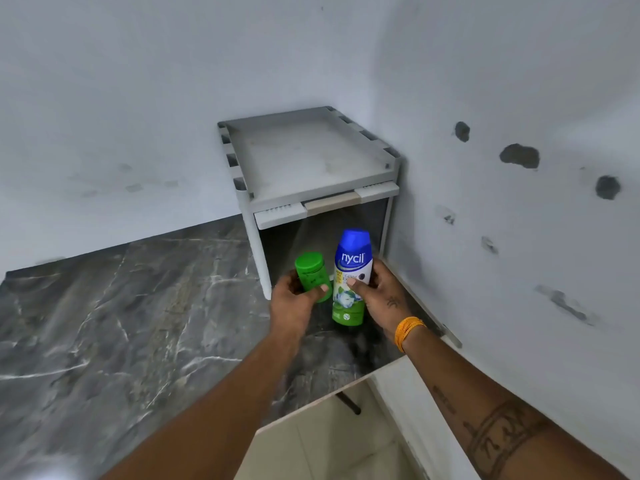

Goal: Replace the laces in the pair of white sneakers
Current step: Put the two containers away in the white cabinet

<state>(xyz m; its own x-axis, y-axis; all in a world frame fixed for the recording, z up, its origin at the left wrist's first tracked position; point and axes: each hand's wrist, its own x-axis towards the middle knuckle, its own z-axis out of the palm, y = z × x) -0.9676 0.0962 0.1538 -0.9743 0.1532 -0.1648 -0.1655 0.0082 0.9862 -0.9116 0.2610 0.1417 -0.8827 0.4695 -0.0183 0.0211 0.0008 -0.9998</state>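
Sneakers and laces aren't showing anywhere in the head view. Left hand (pixel 294 299) is gripping a small green container (pixel 312 276), fingers curling round it, thumb across its front. Right hand (pixel 379 292) is holding a white "nycil" bottle (pixel 350 276) with blue cap, thumb pressing the label, fingers wrapping behind. Both items are sitting just beside each other in front of the grey shelf rack (pixel 311 157) in the wall corner, over the dark marble desk (pixel 121 323).

The left hand (pixel 294 299) gripped a green jar (pixel 311 277); at its three o'clock, the right hand (pixel 379 292) held a Nycil bottle (pixel 351 275) before a grey rack (pixel 311 161).
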